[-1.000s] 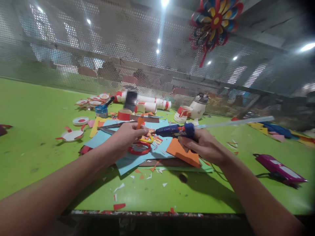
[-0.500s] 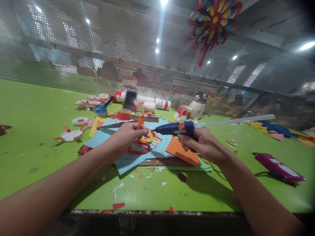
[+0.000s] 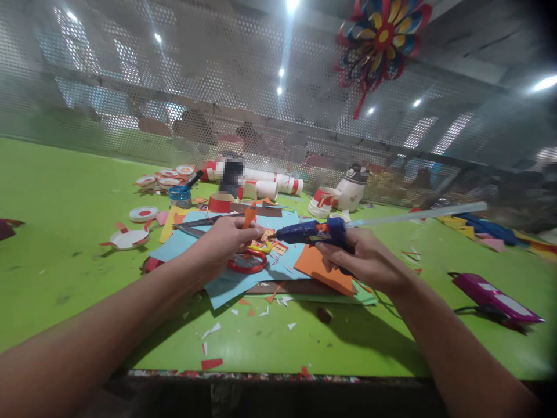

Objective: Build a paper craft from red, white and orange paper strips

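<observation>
My right hand (image 3: 363,255) is wrapped round a blue hot glue gun (image 3: 308,231), with a long clear glue stick (image 3: 426,213) poking out of its back. The nozzle points left, close to the fingertips of my left hand (image 3: 230,238). Between thumb and fingers, that hand pinches a small orange paper piece (image 3: 250,215) standing upright. Whether the nozzle touches the paper I cannot tell. Beneath both hands lie sheets of blue paper (image 3: 282,270) and an orange sheet (image 3: 324,270). Scissors with a red handle loop (image 3: 248,263) rest on the blue paper below my left hand.
Paper scraps (image 3: 212,364) litter the green table (image 3: 270,342) near its front edge. A magenta device (image 3: 496,298) with a cord lies at right. At left is a white disc with red tabs (image 3: 128,238); behind stand a blue jar (image 3: 180,197), paper cups (image 3: 324,201) and a white jug (image 3: 352,188).
Both hands, the orange paper piece and the glue gun keep almost the same pose. The whole view has shifted very slightly.
</observation>
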`<state>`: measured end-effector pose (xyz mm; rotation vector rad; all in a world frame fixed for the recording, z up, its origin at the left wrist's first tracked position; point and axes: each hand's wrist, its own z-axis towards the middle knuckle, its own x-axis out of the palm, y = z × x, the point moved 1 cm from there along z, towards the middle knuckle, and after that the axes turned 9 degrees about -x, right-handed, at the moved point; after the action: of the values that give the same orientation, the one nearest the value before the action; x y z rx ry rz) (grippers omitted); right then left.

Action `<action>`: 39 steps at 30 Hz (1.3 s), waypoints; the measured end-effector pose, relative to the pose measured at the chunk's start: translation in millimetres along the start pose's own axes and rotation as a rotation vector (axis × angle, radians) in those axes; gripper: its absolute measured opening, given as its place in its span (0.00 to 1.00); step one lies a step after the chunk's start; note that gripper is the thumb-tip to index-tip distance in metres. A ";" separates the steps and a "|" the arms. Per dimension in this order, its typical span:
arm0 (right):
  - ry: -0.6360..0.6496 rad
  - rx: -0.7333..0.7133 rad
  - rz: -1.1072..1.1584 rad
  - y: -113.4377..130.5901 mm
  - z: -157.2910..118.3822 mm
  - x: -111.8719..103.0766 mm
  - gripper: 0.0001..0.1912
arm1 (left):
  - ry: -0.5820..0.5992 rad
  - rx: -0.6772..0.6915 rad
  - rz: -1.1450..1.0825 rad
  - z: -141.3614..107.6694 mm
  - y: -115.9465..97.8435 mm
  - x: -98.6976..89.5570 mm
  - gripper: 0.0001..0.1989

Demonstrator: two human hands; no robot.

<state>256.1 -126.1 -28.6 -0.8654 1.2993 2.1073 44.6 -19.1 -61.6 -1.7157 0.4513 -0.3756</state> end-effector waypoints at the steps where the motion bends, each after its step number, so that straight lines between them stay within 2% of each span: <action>1: -0.002 0.000 0.006 0.7 0.4 -0.1 0.15 | 0.005 -0.009 0.002 -0.4 -0.2 0.5 0.12; 10: -0.073 0.044 0.020 -0.7 0.7 -0.4 0.19 | 0.016 0.009 0.024 -0.1 0.8 1.9 0.12; 23: -0.017 0.038 -0.016 2.6 0.5 0.3 0.18 | 0.001 -0.046 -0.109 2.7 -1.4 -1.8 0.09; 29: 0.006 0.048 0.047 -1.3 0.4 0.2 0.19 | 0.010 -0.052 -0.140 4.6 -1.9 -6.5 0.12; 31: -0.050 0.068 0.038 -3.9 0.8 -5.6 0.20 | -0.021 -0.041 -0.138 5.9 -1.8 -7.8 0.12; 34: -0.246 0.082 0.019 -16.9 2.5 -20.8 0.21 | -0.058 -0.030 -0.178 9.0 -1.0 -10.0 0.11; 37: -0.442 0.138 -0.002 -46.5 4.2 -40.3 0.23 | -0.068 -0.011 -0.210 11.5 0.2 -11.9 0.10; 39: -0.562 0.247 -0.134 -72.1 5.0 -54.1 0.24 | -0.049 -0.006 -0.219 12.0 1.3 -12.0 0.10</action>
<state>341.6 -97.0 -28.7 -0.2189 1.1238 1.8455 39.9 -3.1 -65.2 -1.7816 0.2290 -0.4892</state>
